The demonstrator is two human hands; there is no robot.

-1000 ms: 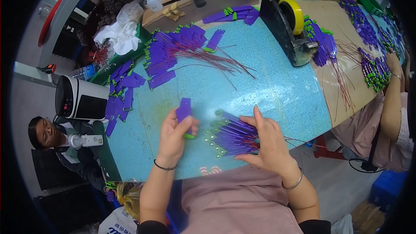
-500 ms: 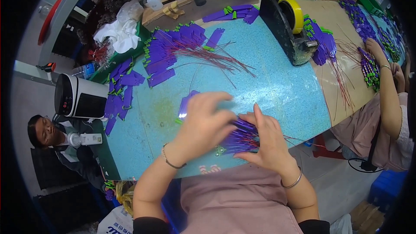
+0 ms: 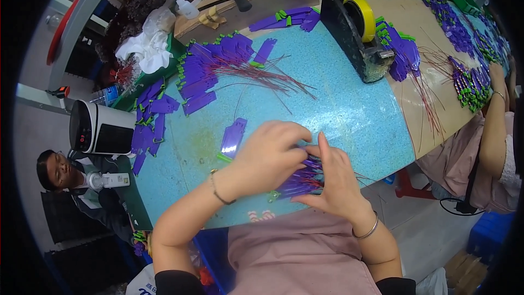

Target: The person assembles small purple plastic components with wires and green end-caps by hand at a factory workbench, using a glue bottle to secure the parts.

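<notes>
Near the table's front edge lies a fanned bundle of purple strips [image 3: 299,187] with thin red stems. My right hand [image 3: 339,179] cups its right side, thumb along the near edge and fingers along the far edge, gripping it between them. My left hand [image 3: 270,155] is closed, its fingertips together at the bundle's far upper edge; what they pinch is hidden. Left of that hand, a single purple strip [image 3: 233,137] with a green end lies on the blue mat [image 3: 204,155].
Farther back are a spread of purple strips [image 3: 199,76] with red stems and a black tape dispenser [image 3: 349,38] holding yellow tape. A white appliance [image 3: 112,130] stands at the left. Another person's arm [image 3: 489,142] works at the right; a seated person [image 3: 82,177] is at left.
My left hand has moved right and slightly down onto the bundle, its fingers closing. More of the single purple strip now shows. The co-worker's hand at the right has moved away from the nearby purple pieces.
</notes>
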